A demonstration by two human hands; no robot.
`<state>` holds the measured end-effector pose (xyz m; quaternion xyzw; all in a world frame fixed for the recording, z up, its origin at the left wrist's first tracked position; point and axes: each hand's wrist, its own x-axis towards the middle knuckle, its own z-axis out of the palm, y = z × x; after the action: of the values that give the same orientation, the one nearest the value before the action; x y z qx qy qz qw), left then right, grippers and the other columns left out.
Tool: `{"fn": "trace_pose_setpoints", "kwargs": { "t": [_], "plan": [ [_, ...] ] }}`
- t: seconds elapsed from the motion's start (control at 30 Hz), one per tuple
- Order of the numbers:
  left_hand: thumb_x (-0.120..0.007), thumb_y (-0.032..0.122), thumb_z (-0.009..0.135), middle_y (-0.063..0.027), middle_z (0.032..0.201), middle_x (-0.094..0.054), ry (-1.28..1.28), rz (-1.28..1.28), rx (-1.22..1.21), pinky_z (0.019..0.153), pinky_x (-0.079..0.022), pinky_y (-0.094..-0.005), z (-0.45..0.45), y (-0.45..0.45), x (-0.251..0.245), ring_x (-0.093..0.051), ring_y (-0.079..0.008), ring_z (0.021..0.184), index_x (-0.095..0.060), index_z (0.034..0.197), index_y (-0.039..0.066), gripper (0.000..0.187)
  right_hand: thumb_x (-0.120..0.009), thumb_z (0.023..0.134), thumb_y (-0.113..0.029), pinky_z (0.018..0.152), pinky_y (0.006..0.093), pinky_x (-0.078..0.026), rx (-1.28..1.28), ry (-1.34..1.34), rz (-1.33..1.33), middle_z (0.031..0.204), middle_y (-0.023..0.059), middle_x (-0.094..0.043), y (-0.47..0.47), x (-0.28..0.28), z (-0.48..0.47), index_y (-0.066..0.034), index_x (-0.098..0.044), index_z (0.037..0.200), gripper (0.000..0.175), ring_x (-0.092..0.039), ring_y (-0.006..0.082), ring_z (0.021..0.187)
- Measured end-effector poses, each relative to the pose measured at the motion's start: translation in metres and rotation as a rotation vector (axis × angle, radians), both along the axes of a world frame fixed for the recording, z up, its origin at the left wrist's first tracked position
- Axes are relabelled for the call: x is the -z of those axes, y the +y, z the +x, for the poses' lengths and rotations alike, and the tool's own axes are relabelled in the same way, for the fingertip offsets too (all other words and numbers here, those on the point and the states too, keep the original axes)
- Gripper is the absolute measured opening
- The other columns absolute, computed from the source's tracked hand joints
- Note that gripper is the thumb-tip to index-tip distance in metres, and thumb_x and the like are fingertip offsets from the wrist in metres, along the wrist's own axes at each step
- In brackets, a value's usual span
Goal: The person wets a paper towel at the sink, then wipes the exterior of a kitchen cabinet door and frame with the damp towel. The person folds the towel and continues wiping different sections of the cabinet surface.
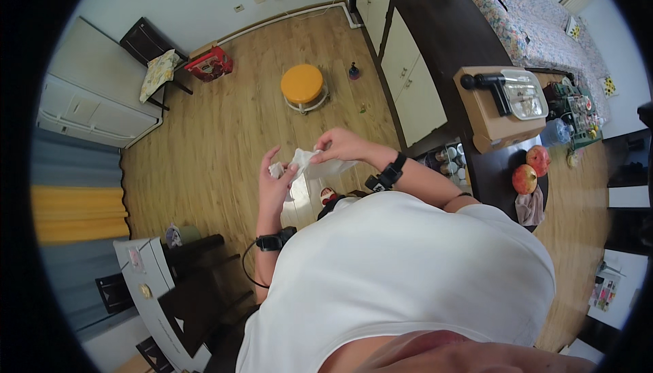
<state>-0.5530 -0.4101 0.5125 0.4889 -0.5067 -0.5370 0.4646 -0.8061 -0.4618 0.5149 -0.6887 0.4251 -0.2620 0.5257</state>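
Note:
A thin white tissue or cloth point(304, 159) stretches between my two hands in front of my body, above the wood floor. My left hand point(275, 174) pinches its crumpled end between thumb and fingers, with the index finger raised. My right hand point(343, 146) grips the other part between thumb and bent fingers, and a loose sheet of it hangs below that hand. Each wrist wears a black strapped device. Whether it is paper or fabric cannot be told.
A yellow round stool point(302, 84) and a pump bottle point(354, 71) stand on the floor ahead. At right, a dark counter point(438, 26) holds a cardboard box point(490, 123), a glass container point(524, 94) and pomegranates point(524, 179). A chair point(159, 69) is at upper left, a white table point(153, 291) at lower left.

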Motion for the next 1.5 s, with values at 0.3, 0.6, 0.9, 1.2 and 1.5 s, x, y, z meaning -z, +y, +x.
{"fn": "trace_pose_setpoints", "kwargs": {
  "t": [0.3, 0.6, 0.9, 1.2, 1.5],
  "plan": [
    [-0.077, 0.005, 0.093, 0.0041, 0.093, -0.068, 0.072, 0.005, 0.503, 0.070, -0.045, -0.0207, 0.013, -0.206, -0.053, -0.057, -0.0037, 0.080, -0.052, 0.148, 0.013, 0.060, -0.073, 0.098, -0.039, 0.093, 0.0287, -0.049, 0.246, -0.278, 0.055, 0.111, 0.0034, -0.072, -0.148, -0.022, 0.014, -0.0034, -0.074, 0.114, 0.039, -0.063, 0.0104, 0.106],
    [-0.078, 0.004, 0.091, 0.0039, 0.094, -0.067, -0.060, 0.023, 0.491, 0.065, -0.045, -0.0199, 0.002, -0.421, -0.078, -0.058, -0.0042, 0.079, -0.053, 0.146, 0.009, 0.060, -0.078, 0.094, -0.037, 0.065, 0.0256, -0.045, 0.163, -0.312, 0.190, 0.078, -0.0050, -0.066, -0.349, -0.026, 0.016, -0.0009, -0.077, 0.096, 0.036, -0.055, 0.0042, 0.072],
    [-0.077, 0.005, 0.091, 0.0018, 0.091, -0.064, -0.024, 0.254, 0.391, 0.053, -0.039, -0.0209, 0.011, -0.597, -0.099, -0.051, -0.0050, 0.064, -0.051, 0.145, 0.006, 0.060, -0.073, 0.098, -0.029, 0.064, 0.0276, -0.044, 0.236, -0.152, -0.016, 0.075, -0.0015, -0.063, -0.542, -0.059, 0.006, 0.0011, -0.072, 0.089, 0.031, -0.053, 0.0061, 0.070],
    [-0.076, 0.010, 0.094, 0.0003, 0.082, -0.060, 0.363, 0.378, 0.636, 0.055, -0.039, -0.0223, 0.030, -0.791, -0.105, -0.049, -0.0066, 0.063, -0.040, 0.155, 0.005, 0.072, -0.068, 0.102, -0.021, 0.078, 0.0254, -0.050, 0.564, -0.493, 0.028, 0.095, -0.0015, -0.070, -0.691, -0.082, 0.021, -0.0002, -0.071, 0.110, 0.023, -0.062, 0.0058, 0.088],
    [-0.074, 0.005, 0.095, -0.0098, 0.113, -0.068, 0.421, 0.379, 0.675, 0.082, -0.059, -0.0345, 0.033, -1.009, -0.159, -0.067, -0.0191, 0.102, -0.041, 0.151, 0.009, 0.066, -0.063, 0.103, -0.016, 0.094, 0.0375, -0.057, 0.991, -1.137, 0.251, 0.112, 0.0069, -0.072, -0.800, -0.151, 0.063, -0.0032, -0.066, 0.117, 0.019, -0.071, 0.0207, 0.105]
  ]
}}
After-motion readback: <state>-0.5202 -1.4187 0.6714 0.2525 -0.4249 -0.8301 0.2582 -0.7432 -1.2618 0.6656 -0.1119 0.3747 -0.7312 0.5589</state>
